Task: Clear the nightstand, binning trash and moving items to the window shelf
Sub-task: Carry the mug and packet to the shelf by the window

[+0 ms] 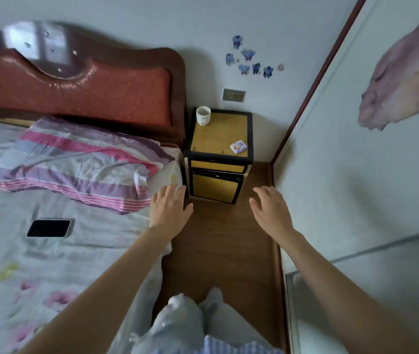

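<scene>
A black-framed nightstand [218, 139] with a yellow top stands against the far wall, between the bed and a wardrobe. A white cup [203, 115] sits upright on its back left corner. A small white and purple packet [238, 146] lies near its front right corner. My left hand [170, 206] is stretched out, palm down, fingers apart, over the bed's edge in front of the nightstand. My right hand [271, 209] hovers over the floor, fingers spread and holding nothing. Both hands are well short of the nightstand top.
A bed [50, 251] with a striped pillow [80, 162] and a dark phone [49, 228] fills the left. A wardrobe door [356, 175] with a flower print walls in the right. A narrow strip of wooden floor [223, 246] leads to the nightstand.
</scene>
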A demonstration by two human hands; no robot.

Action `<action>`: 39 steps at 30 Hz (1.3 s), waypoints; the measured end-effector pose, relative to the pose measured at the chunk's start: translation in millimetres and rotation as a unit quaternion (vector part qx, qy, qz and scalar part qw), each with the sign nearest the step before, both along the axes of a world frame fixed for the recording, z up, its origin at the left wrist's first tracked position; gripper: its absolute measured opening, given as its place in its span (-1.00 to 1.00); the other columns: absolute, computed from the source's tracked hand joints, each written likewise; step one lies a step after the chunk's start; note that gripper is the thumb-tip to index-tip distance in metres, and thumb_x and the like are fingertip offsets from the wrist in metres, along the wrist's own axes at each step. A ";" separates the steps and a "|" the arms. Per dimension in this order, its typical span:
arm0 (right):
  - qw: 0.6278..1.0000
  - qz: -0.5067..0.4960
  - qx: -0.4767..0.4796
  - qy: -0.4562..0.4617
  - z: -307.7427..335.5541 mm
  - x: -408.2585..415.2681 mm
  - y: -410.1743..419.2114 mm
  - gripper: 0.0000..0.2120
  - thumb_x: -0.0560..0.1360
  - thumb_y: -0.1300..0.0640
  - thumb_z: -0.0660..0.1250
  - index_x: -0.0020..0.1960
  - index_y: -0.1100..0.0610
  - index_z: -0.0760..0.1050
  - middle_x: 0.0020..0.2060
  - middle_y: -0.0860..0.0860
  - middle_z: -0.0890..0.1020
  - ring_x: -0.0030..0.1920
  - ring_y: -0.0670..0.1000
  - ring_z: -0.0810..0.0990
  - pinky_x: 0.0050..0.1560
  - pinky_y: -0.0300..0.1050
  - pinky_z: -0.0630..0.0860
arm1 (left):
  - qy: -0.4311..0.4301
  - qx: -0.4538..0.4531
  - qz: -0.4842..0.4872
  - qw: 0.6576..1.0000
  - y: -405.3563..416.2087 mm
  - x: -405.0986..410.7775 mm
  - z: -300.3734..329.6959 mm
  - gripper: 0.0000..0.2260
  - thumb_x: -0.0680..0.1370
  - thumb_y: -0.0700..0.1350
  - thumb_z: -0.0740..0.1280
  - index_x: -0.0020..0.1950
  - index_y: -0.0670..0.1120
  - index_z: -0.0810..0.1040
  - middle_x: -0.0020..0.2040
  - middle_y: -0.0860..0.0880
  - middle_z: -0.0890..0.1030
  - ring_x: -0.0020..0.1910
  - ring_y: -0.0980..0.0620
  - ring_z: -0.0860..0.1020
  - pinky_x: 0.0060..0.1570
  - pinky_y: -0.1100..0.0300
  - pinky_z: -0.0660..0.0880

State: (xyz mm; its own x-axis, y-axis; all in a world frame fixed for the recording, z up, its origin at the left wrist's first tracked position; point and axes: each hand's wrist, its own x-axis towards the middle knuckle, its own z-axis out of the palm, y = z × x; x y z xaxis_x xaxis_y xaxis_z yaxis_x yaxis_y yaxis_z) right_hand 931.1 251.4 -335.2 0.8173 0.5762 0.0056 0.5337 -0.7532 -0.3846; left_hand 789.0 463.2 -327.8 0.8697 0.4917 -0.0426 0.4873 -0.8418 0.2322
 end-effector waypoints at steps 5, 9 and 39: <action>1.000 -0.002 -0.008 0.015 -11.2 51.5 25.0 -0.62 0.59 0.00 0.13 0.35 0.14 0.37 0.30 0.08 0.48 0.40 0.10 0.32 0.40 0.01 0.28 | 0.013 -0.021 0.007 1.000 20.7 46.3 -12.6 -0.52 0.54 0.06 0.26 0.41 -0.08 0.32 0.38 -0.11 0.38 0.36 -0.13 0.33 0.33 -0.04 0.29; 1.000 -0.008 -0.003 0.029 -25.5 93.2 51.8 -0.61 0.59 0.01 0.14 0.36 0.14 0.37 0.31 0.09 0.48 0.41 0.10 0.31 0.42 0.05 0.30 | 0.030 -0.030 0.001 0.999 50.5 91.3 -23.4 -0.50 0.55 0.06 0.23 0.44 -0.08 0.27 0.39 -0.12 0.37 0.37 -0.13 0.31 0.34 -0.03 0.26; 0.985 0.039 -0.083 0.148 -124.7 420.7 241.0 -0.64 0.57 0.09 0.19 0.33 0.17 0.38 0.28 0.11 0.46 0.35 0.09 0.36 0.33 0.00 0.38 | 0.066 -0.082 0.084 0.991 234.1 379.9 -93.1 -0.55 0.50 0.05 0.29 0.35 -0.06 0.40 0.30 -0.07 0.45 0.30 -0.12 0.39 0.24 -0.06 0.36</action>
State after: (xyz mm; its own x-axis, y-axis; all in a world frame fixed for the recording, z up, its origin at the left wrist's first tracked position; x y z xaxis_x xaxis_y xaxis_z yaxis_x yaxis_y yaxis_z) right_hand 1351.8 492.3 -459.9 0.7218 0.6104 -0.3262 0.4755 -0.7798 -0.4071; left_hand 1168.8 697.2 -420.9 0.7575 0.6061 -0.2427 0.6528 -0.7024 0.2836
